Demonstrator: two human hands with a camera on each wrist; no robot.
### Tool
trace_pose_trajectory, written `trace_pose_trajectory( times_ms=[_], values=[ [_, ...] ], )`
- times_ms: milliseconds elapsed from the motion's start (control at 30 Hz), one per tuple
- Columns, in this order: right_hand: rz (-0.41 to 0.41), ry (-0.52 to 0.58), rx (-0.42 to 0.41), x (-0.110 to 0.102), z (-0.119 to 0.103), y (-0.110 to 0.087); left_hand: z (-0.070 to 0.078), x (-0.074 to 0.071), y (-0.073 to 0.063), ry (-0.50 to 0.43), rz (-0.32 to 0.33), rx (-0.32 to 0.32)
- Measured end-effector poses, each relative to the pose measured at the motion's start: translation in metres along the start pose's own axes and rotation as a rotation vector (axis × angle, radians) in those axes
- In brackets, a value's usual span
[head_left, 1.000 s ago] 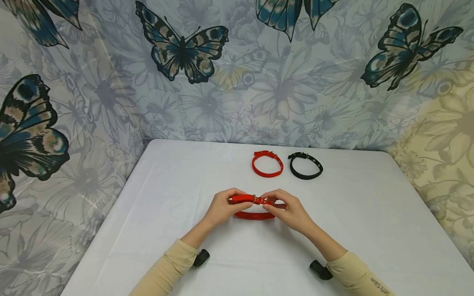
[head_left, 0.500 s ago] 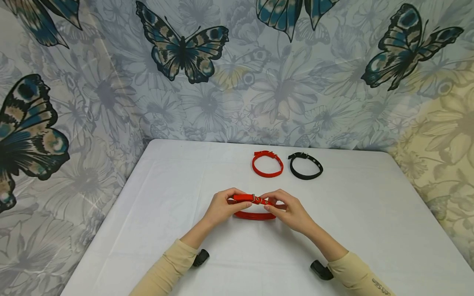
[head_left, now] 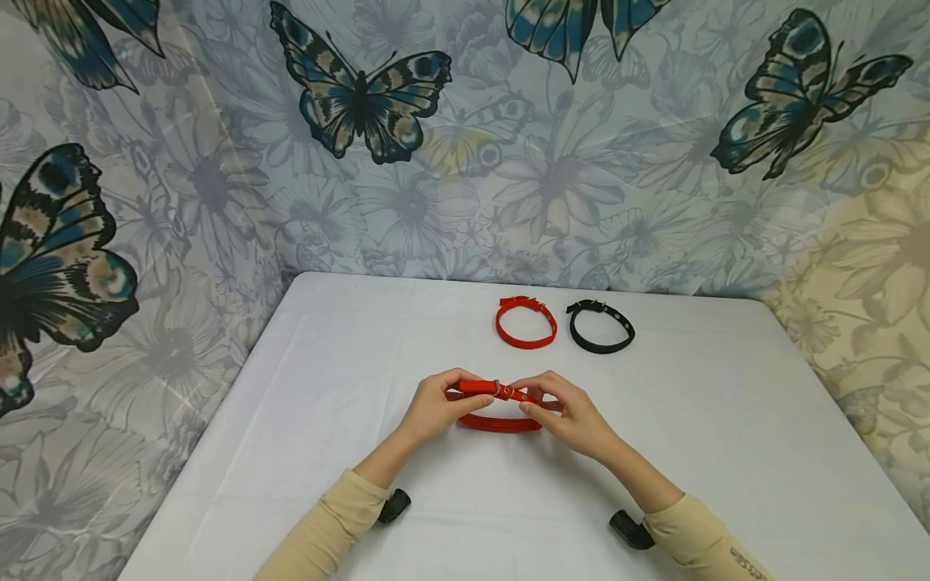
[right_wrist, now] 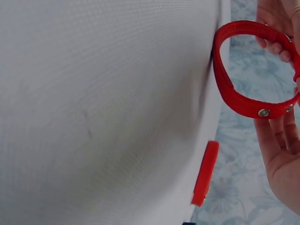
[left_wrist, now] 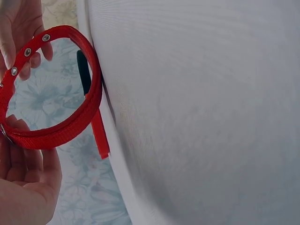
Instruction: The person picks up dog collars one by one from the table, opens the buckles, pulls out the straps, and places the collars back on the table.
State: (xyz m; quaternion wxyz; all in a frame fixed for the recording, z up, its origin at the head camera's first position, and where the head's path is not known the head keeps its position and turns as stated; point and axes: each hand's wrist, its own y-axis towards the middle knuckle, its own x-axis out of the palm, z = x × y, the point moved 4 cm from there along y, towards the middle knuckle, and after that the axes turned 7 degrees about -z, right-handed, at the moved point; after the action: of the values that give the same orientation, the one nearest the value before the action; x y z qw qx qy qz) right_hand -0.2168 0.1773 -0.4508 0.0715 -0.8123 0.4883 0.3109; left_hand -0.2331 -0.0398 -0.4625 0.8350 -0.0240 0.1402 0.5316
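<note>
A red pet collar [head_left: 501, 424], closed into a loop, is held between both hands with its buckle side up and its lower side at the white table. My left hand [head_left: 436, 405] pinches the band left of the metal buckle, thumb in front. On the other side, my right hand [head_left: 567, 407] pinches the strap with the eyelets. The left wrist view shows several metal eyelets along the collar [left_wrist: 79, 124]. From the right wrist, the collar's band [right_wrist: 234, 101] also appears as a round loop, and part of the buckle area is hidden by fingers.
Behind the hands, a second red collar [head_left: 526, 344] lies buckled on the white table [head_left: 349, 339]. Right of it lies a black collar [head_left: 601, 349]. A wall cloth with butterflies [head_left: 359, 105] rises along the table's far edge. Dark wrist devices [head_left: 630, 531] sit at both forearms.
Both hands keep their grip on the red collar and hardly move. The strap at the buckle shifts very slightly. The two other collars stay where they lie.
</note>
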Motion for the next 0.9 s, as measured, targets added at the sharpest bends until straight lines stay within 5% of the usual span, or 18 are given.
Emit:
trace_pose_trajectory(
  times_ms=[900],
  values=[
    [0.05, -0.011, -0.022, 0.0027, -0.0066, 0.0063, 0.0022, 0.0042, 0.0002, 0.034, -0.02, -0.018]
  ],
)
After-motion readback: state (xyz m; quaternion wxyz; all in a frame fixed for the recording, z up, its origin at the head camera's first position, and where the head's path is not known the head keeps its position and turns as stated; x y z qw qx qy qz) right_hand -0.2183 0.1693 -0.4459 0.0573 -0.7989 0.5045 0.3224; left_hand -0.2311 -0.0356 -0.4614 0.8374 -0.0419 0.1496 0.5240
